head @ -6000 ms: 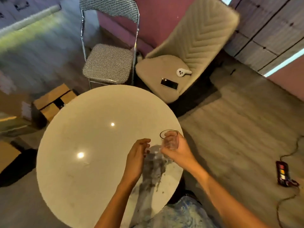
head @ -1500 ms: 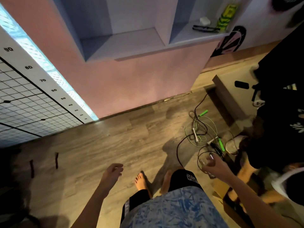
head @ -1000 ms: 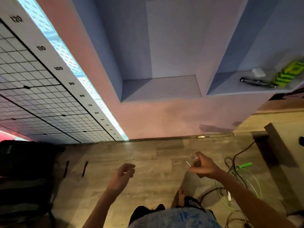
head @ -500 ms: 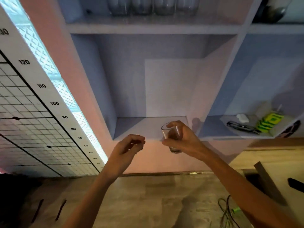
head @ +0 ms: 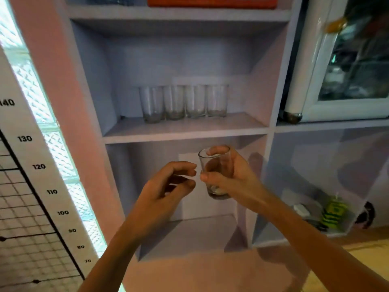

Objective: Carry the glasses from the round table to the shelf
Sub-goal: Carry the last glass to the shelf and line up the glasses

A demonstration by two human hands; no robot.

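Observation:
My right hand [head: 233, 178] holds a clear drinking glass [head: 214, 171] upright, in front of the lower compartment and just below the shelf board [head: 185, 131]. Several matching glasses [head: 183, 102] stand in a row at the back of that shelf. My left hand [head: 166, 186] hovers just left of the held glass, fingers curled and apart, holding nothing. The round table is out of view.
A pink wall panel [head: 52, 81] and a height-scale strip [head: 42, 165] stand to the left of the shelf unit. A glass-door cabinet [head: 345, 60] sits at upper right. A green-yellow packet [head: 333, 211] lies in the lower right compartment.
I carried the glass from the round table across the room to the shelf unit. In the last half second the view tilted up and both hands rose toward the shelf with the glasses.

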